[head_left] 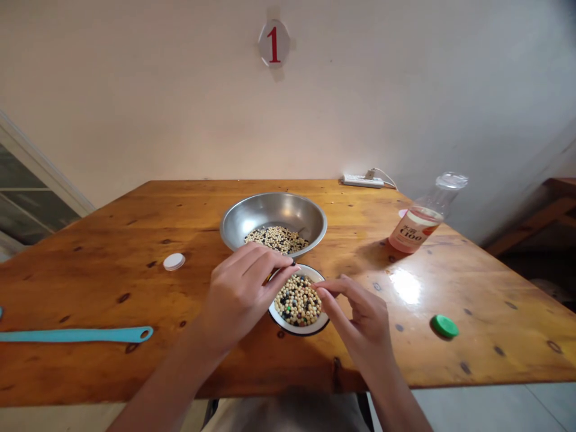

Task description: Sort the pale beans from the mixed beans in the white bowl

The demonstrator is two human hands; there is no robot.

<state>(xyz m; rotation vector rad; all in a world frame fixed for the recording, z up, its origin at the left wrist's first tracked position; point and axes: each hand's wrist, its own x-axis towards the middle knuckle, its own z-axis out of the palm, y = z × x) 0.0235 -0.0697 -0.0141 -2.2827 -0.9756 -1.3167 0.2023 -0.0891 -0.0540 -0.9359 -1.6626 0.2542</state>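
Just in front of me is a small white bowl with a dark rim point(300, 330). It is filled with small round bean- or bead-like pieces point(297, 301), mostly cream and black, with a few green and reddish ones. My left hand point(247, 294) is over the bowl's left side, thumb and forefinger pinched; a tiny dark piece shows at the tips, its kind unclear. At the right rim, my right hand point(355, 309) also pinches thumb and forefinger, and whatever sits between them is too small to make out. Behind them stands a steel basin point(288, 207) with similar cream and black pieces point(276, 239).
A bottle of pink drink point(414, 225) stands to the right, its top uncapped. Nearer me lies a green cap point(444, 326). Leftward are a white lid point(174, 261) and a blue handle point(90, 335). A power strip point(362, 180) rests at the table's back edge.
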